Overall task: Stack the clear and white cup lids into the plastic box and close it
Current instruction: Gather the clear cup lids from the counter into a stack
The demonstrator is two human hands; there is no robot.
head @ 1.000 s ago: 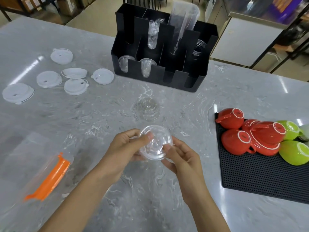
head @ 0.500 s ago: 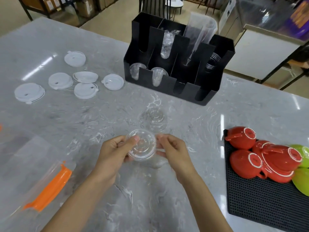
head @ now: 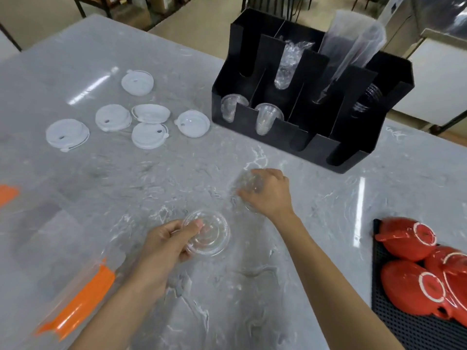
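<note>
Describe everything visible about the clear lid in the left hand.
The clear lid is a round, see-through plastic piece with a ribbed rim and raised concentric rings round a flat centre. It may be more than one lid nested together; that is hard to tell. It sits roughly level, just above the grey marble counter, near the front. The left hand pinches its left edge, thumb on top. Nothing else touches it.

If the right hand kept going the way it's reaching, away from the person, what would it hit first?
The right hand is already at a clear lid on the counter, so that comes first. Beyond it, probably bare counter, then the front wall of the black cup organizer, though depth is hard to judge.
</note>
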